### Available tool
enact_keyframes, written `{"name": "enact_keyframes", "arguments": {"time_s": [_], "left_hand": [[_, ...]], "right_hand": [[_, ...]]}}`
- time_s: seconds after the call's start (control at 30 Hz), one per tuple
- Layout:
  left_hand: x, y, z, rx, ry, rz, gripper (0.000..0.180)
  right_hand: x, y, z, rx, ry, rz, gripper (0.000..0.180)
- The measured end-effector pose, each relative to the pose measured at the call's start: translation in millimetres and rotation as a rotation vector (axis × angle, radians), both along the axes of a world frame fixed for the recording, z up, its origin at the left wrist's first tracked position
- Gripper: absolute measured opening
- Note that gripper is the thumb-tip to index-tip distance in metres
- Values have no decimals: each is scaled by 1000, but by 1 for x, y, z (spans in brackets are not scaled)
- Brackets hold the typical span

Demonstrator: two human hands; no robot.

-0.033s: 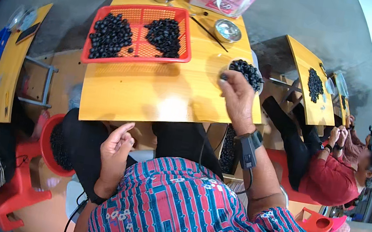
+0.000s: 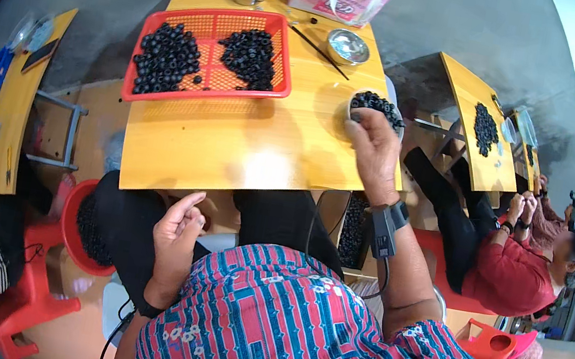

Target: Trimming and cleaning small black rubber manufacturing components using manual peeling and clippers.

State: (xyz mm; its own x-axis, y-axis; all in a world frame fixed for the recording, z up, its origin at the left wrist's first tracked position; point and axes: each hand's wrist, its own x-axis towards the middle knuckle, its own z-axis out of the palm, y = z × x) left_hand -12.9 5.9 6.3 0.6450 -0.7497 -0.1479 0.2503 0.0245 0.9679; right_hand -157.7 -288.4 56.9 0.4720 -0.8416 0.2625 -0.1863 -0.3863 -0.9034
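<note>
Along the left edge of the worktop [image 2: 232, 147], toward its far corner, a red basket [image 2: 210, 52] with plenty left in it: a left heap [image 2: 167, 60] and a right heap [image 2: 248, 59] of small black ring-like pieces. Just off the near edge, the left hand [image 2: 177, 233], apparently empty, fingers loosely curled, thumb apart. Beside the right edge, a pale bowl [image 2: 399, 132], already well filled with similar black pieces [image 2: 376, 103], and at its near left rim the right hand [image 2: 376, 156], fingertips drawn together, whether on a piece impossible to tell.
</note>
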Motion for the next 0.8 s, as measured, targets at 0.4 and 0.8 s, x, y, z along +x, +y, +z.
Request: {"name": "enact_keyframes", "arguments": {"time_s": [0.4, 0.8], "left_hand": [[2, -6, 7, 100, -35, -46, 32], [10, -11, 2, 147, 18, -30, 29]], "right_hand": [[-47, -58, -17, -177, 388, -424, 24], [-17, -37, 1, -24, -27, -180, 15]]}}
